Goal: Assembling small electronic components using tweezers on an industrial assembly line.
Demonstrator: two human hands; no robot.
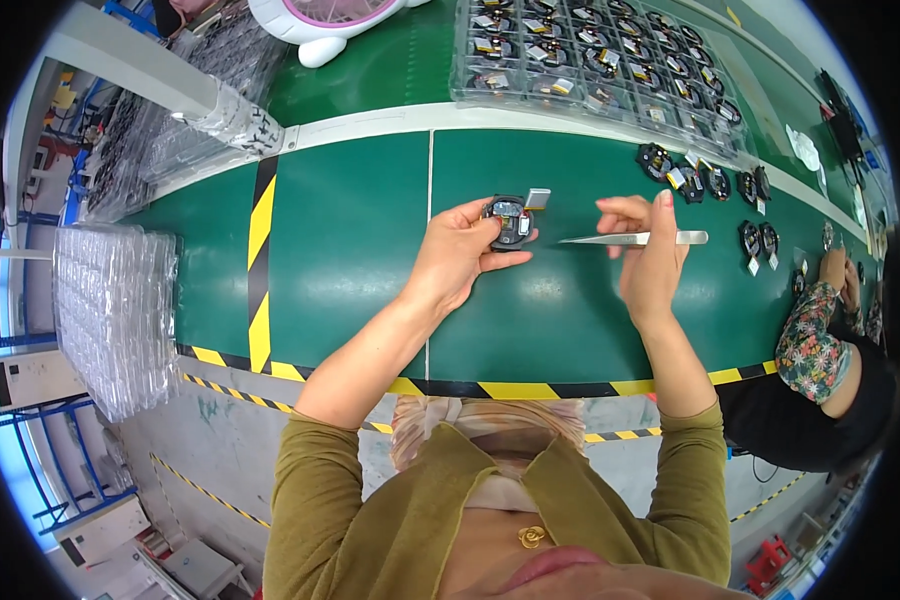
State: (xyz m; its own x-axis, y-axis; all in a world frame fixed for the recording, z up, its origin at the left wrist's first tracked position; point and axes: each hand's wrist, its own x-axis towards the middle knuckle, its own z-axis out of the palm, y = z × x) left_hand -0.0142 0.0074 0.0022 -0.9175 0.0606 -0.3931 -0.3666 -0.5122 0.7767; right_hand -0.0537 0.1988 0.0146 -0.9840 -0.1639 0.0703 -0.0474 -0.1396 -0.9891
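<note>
My left hand [457,252] holds a round black housing with electronic parts inside [511,222], gripped at its rim between thumb and fingers. A small flat silver battery [538,198] sticks out from the housing's upper right side. To the right, my right hand [652,250] is closed on a pair of metal tweezers [630,239]. The tips of the tweezers point left toward the housing, with a gap between them. Both hands are above the green work table [350,300].
Several similar black housings [690,178] lie at the right. Behind stands a clear compartment tray [600,60] full of such parts. Stacked clear trays [115,310] are at the left, beside a grey post [160,75]. A co-worker's flowered sleeve [810,335] is at the far right.
</note>
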